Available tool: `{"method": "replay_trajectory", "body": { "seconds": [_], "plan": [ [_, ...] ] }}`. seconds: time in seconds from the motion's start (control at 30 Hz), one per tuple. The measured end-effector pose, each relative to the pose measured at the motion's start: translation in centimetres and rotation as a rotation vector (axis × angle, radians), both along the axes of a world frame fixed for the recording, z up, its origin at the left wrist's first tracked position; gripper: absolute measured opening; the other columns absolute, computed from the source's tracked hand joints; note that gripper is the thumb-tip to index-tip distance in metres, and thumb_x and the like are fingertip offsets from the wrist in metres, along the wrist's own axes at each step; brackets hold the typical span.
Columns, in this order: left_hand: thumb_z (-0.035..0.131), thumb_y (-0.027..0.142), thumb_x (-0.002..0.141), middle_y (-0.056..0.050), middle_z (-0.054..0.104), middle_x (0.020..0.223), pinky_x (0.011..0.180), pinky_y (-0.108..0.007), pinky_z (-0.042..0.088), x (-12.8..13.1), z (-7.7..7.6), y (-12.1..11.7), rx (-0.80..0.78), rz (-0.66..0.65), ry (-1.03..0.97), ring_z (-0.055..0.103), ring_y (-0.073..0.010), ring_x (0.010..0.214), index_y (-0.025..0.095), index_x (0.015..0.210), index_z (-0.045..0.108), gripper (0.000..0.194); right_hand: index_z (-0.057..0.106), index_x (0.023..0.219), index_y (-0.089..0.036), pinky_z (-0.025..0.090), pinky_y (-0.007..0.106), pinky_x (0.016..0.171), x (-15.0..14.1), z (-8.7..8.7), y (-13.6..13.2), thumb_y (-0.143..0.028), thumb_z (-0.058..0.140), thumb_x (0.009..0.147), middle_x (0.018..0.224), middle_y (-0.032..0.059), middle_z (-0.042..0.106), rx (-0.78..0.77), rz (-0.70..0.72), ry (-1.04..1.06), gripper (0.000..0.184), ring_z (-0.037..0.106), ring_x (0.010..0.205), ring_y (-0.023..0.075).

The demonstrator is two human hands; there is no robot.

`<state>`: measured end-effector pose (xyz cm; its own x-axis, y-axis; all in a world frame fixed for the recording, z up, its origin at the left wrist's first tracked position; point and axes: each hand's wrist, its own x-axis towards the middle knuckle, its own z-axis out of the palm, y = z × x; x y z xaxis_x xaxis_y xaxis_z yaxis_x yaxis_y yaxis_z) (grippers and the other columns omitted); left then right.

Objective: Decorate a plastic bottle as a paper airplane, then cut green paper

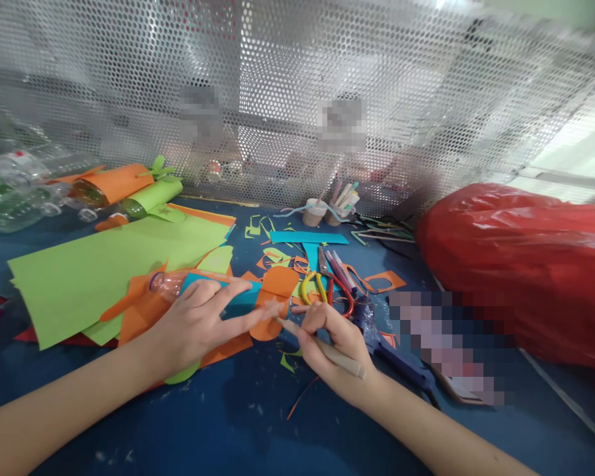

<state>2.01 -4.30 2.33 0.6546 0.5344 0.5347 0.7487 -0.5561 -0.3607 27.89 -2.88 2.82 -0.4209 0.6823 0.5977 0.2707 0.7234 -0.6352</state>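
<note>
A clear plastic bottle point(166, 285) wrapped in blue paper lies on its side, neck to the left. My left hand point(198, 324) rests over its middle and holds it, with thumb and forefinger stretched toward the right end. There, a rounded orange paper piece point(280, 283) sits against the blue wrap. My right hand point(334, 350) grips a light-coloured pen point(340, 357), its tip at the lower part of the orange piece. Scissors with yellow handles point(313, 285), scissors with red handles point(344, 297) and a blue glue gun point(396, 360) lie near my right hand.
Green paper sheets point(94, 264) spread at left, behind orange sheets. Paper-wrapped bottles point(121, 185) and clear bottles point(24, 198) lie farther back. Pen cups point(315, 213) stand before a perforated metal screen point(277, 79). A large red plastic bag point(525, 277) fills the right side. Paper scraps point(277, 258) lie mid-table.
</note>
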Motion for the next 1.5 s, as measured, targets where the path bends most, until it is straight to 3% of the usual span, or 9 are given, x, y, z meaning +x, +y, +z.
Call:
{"method": "replay_trajectory", "body": {
  "seconds": [1.5],
  "plan": [
    [0.042,0.007,0.097,-0.009,0.059,0.132,0.08,-0.038,0.045,-0.08,-0.17,0.02,0.001,0.002,0.014,0.051,-0.0234,0.083,0.043,0.155,0.027,0.07,0.04,0.077,-0.025,0.046,0.024,0.06,0.32,-0.36,0.16,-0.01,0.053,0.088,0.068,-0.0056,0.046,0.03,0.011,-0.017,0.022,0.047,0.059,0.0114]
  ]
}}
